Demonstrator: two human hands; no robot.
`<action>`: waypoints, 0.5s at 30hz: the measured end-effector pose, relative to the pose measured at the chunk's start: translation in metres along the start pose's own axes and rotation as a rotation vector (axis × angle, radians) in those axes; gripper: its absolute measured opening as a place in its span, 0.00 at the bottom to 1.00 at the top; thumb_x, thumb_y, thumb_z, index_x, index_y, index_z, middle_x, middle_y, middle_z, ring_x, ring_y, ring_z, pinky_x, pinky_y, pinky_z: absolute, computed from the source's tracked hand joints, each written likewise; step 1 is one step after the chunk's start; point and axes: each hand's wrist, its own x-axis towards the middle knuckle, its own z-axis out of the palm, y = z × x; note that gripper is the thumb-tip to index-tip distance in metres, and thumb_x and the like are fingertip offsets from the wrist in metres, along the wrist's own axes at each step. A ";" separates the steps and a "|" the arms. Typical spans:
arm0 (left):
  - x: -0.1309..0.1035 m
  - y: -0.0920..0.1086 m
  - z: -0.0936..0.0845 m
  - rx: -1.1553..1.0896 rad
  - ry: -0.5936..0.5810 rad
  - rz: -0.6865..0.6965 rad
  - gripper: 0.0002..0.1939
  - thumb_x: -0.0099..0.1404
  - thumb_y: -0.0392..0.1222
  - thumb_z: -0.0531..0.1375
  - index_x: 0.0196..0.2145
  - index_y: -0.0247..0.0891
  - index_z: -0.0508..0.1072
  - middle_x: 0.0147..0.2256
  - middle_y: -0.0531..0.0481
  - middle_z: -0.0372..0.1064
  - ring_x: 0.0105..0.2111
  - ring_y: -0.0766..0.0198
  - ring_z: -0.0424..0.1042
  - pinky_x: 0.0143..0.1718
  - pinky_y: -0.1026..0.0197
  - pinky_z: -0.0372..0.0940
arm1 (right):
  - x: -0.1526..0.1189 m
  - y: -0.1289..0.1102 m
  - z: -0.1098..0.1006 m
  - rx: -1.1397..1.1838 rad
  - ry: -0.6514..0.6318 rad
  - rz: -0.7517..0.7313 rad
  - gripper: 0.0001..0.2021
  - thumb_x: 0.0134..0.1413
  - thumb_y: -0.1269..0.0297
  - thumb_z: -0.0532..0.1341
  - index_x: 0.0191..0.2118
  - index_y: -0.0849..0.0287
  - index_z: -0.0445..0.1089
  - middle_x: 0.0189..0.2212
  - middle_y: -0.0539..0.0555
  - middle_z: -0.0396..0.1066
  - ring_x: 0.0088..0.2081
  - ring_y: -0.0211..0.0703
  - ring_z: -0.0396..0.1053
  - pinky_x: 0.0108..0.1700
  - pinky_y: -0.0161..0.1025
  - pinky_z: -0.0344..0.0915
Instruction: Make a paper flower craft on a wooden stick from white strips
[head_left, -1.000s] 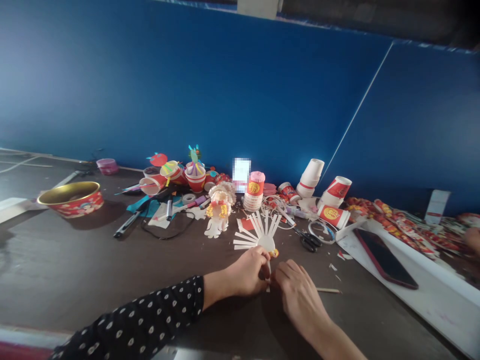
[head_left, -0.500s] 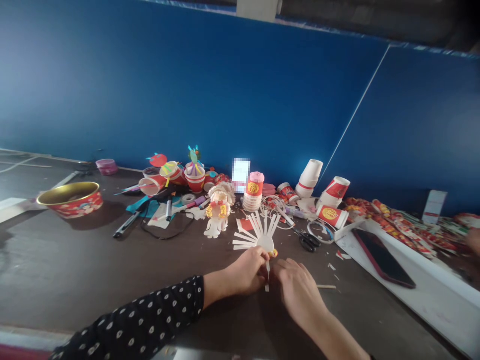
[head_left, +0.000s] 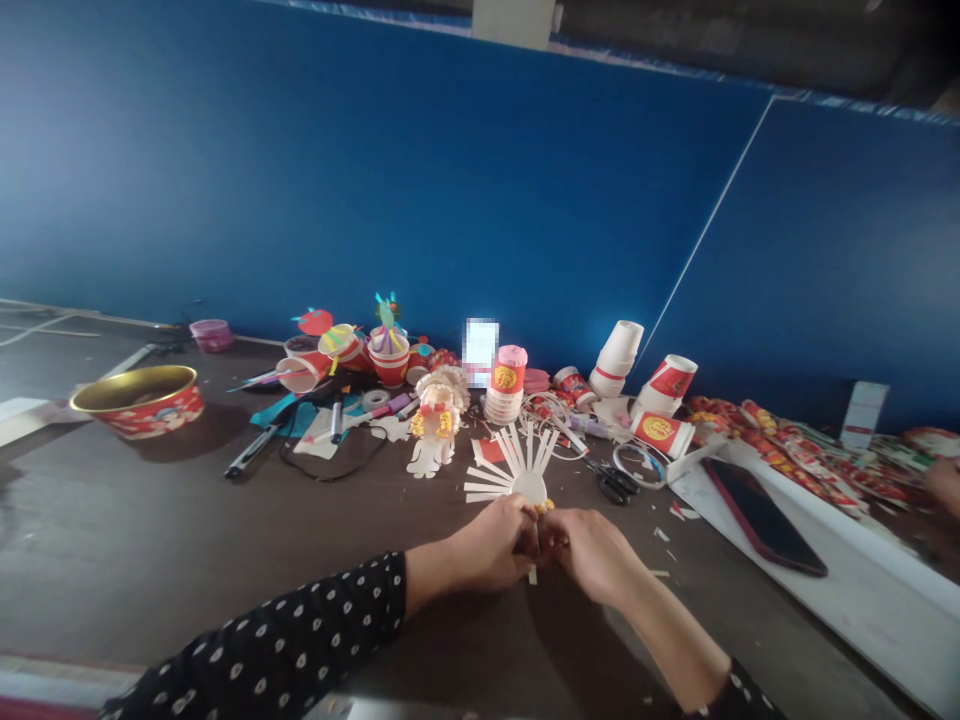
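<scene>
A paper cup cut into strips [head_left: 529,487] lies fanned out on the dark table, its round white base in the middle. My left hand [head_left: 496,542] is closed on the near strips of this cut cup, fingertips pressed together just below the base. Right beside it, my right hand [head_left: 589,548] has its fingers bent in a pinch at the same near strips. A bit of yellow and red print shows between the hands, and one white strip end sticks out below them. The fingertips are partly hidden.
Black scissors [head_left: 616,484] lie right of the cut cup. A phone [head_left: 765,515] rests on a white tray [head_left: 862,610]. Behind stand stacked cups [head_left: 617,358] and a curled-paper figure [head_left: 435,420]. A gold-rimmed tin [head_left: 142,412] is at left; another person's hand [head_left: 946,485] shows at far right.
My right hand has moved left and slightly up, from beside the strips to them, meeting my left hand. My left hand and the cut cup have hardly moved.
</scene>
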 end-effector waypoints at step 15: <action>-0.002 0.000 0.008 -0.011 0.079 -0.045 0.06 0.47 0.28 0.60 0.18 0.35 0.72 0.37 0.47 0.67 0.41 0.60 0.66 0.44 0.63 0.61 | -0.036 -0.003 0.038 -0.280 0.345 -0.140 0.13 0.50 0.78 0.53 0.29 0.54 0.71 0.27 0.51 0.71 0.32 0.42 0.66 0.36 0.37 0.53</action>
